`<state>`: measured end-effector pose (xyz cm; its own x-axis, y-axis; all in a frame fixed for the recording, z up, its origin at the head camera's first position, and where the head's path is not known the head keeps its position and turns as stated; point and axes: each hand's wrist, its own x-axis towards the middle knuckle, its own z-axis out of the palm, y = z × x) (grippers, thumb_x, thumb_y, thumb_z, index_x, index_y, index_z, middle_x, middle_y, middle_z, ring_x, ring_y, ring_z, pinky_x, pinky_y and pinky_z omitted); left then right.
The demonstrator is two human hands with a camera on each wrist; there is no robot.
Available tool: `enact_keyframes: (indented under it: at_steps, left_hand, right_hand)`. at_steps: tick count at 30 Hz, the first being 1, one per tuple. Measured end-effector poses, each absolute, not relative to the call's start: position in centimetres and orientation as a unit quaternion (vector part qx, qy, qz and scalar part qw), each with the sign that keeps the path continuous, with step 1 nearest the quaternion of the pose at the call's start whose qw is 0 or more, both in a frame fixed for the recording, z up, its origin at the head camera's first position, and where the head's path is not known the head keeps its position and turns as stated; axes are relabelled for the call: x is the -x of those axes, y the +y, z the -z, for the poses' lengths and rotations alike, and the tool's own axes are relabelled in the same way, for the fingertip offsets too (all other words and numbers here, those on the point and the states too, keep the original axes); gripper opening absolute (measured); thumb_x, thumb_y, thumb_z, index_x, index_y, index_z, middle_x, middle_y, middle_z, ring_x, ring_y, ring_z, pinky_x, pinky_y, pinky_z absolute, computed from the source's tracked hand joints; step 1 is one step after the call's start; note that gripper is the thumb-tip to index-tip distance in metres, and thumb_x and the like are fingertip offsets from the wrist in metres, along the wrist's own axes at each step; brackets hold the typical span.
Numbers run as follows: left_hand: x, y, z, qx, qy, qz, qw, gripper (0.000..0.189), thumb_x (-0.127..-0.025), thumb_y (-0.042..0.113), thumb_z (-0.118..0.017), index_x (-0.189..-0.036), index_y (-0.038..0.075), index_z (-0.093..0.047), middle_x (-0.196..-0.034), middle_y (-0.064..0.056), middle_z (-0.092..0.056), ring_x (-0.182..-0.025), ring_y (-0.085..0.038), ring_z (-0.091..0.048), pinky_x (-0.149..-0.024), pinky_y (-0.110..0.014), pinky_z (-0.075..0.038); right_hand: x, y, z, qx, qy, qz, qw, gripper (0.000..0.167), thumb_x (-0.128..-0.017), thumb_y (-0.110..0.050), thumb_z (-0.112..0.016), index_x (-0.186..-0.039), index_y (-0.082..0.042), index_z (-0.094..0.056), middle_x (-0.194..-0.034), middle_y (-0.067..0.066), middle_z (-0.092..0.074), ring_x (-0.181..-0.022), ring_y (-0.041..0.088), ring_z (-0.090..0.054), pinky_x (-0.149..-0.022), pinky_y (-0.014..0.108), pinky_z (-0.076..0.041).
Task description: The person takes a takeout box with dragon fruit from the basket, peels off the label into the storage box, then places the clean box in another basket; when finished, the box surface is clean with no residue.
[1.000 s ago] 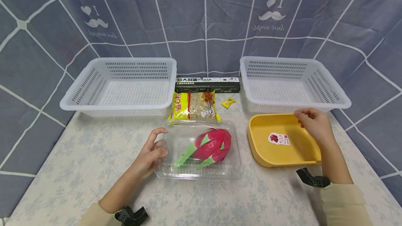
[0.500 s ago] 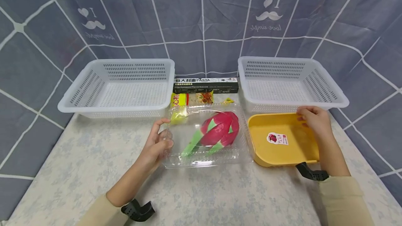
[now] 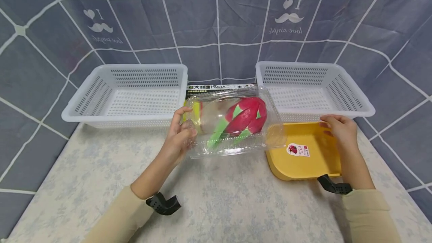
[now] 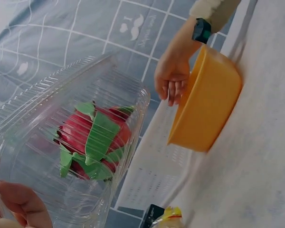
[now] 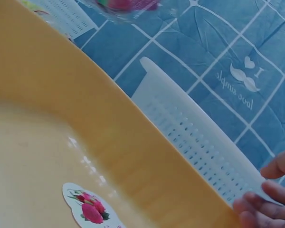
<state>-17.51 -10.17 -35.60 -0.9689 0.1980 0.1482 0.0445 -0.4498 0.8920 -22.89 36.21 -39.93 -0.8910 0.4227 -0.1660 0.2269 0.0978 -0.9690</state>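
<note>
My left hand point(image 3: 180, 132) grips the left end of a clear plastic clamshell box point(image 3: 202, 147), thumb on the near side. The box is held up off the table and tilted. Inside it lies a red dragon fruit point(image 3: 248, 115) with green scales, also plain through the ribbed plastic in the left wrist view. A yellow plastic tub point(image 3: 287, 166) with a dragon fruit sticker point(image 3: 298, 149) stands at the right. My right hand point(image 3: 341, 132) is at the tub's far right rim. In the right wrist view its fingers point(image 5: 259, 209) are loosely bent, with a gap to the thumb.
A white slotted basket point(image 3: 125, 119) stands at the back left, another white basket point(image 3: 310, 116) behind the tub. Between them lies a black pasta box point(image 3: 221, 86). A yellow food bag point(image 3: 197, 110) shows partly through the clear box. A patterned curtain point(image 3: 199, 18) hangs behind.
My left hand has lifted the clear box with the dragon fruit up, forward and to the right, now in front of the food bag and small yellow packet. The right hand has hardly moved.
</note>
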Motion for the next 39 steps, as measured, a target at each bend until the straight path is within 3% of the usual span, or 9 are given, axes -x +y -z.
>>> enact_keyframes:
  at_steps: [7, 17, 24, 35, 39]
  left_hand:
    - [19.4, -8.1, 34.9, -0.112, 0.524, -0.843, 0.035, 0.055, -0.076, -0.009, -0.048, -0.120, 0.024, -0.045, -0.067, 0.005, -0.038, -0.055, -0.005, -0.039, -0.044, -0.014, -0.035]
    - [22.0, -4.8, 33.8, -0.115, 0.497, -0.859, 0.037, 0.054, -0.077, -0.008, -0.051, -0.120, 0.024, -0.046, -0.064, 0.005, -0.039, -0.057, -0.005, -0.042, -0.045, -0.015, -0.033]
    - [23.6, -2.8, 33.6, -0.126, 0.473, -0.871, 0.041, 0.051, -0.078, -0.006, -0.051, -0.119, 0.024, -0.045, -0.060, 0.005, -0.043, -0.052, -0.005, -0.035, -0.045, -0.015, -0.030]
    - [26.4, 0.4, 32.6, -0.120, 0.464, -0.876, 0.057, 0.049, -0.084, -0.007, -0.049, -0.123, 0.021, -0.044, -0.057, 0.004, -0.046, -0.047, -0.006, -0.028, -0.047, -0.018, -0.026]
    - [27.5, 1.8, 32.0, -0.123, 0.465, -0.874, 0.064, 0.050, -0.084, -0.009, -0.048, -0.127, 0.015, -0.043, -0.059, 0.003, -0.051, -0.044, -0.005, -0.025, -0.045, -0.019, -0.024]
  right_hand:
    - [23.3, 36.0, 39.5, 0.247, -0.677, -0.682, 0.125, 0.011, -0.091, -0.024, -0.071, -0.092, -0.014, -0.067, -0.081, -0.007, -0.069, -0.068, 0.008, -0.069, -0.058, 0.020, -0.054]
    - [22.2, 33.6, 36.8, 0.250, -0.667, -0.690, 0.129, 0.015, -0.091, -0.019, -0.069, -0.096, -0.013, -0.055, -0.069, -0.013, -0.066, -0.057, 0.005, -0.065, -0.053, 0.017, -0.051]
    - [22.4, 33.1, 36.8, 0.266, -0.673, -0.675, 0.144, 0.015, -0.092, -0.018, -0.069, -0.095, -0.013, -0.055, -0.064, -0.013, -0.065, -0.052, 0.005, -0.062, -0.051, 0.016, -0.050]
    - [22.7, 32.8, 37.1, 0.257, -0.669, -0.682, 0.147, 0.017, -0.091, -0.017, -0.070, -0.095, -0.013, -0.053, -0.064, -0.010, -0.066, -0.051, 0.009, -0.063, -0.053, 0.017, -0.051]
    - [22.6, 33.0, 37.2, 0.265, -0.667, -0.682, 0.142, 0.019, -0.090, -0.019, -0.070, -0.096, -0.014, -0.053, -0.067, -0.009, -0.066, -0.053, 0.010, -0.063, -0.054, 0.017, -0.051]
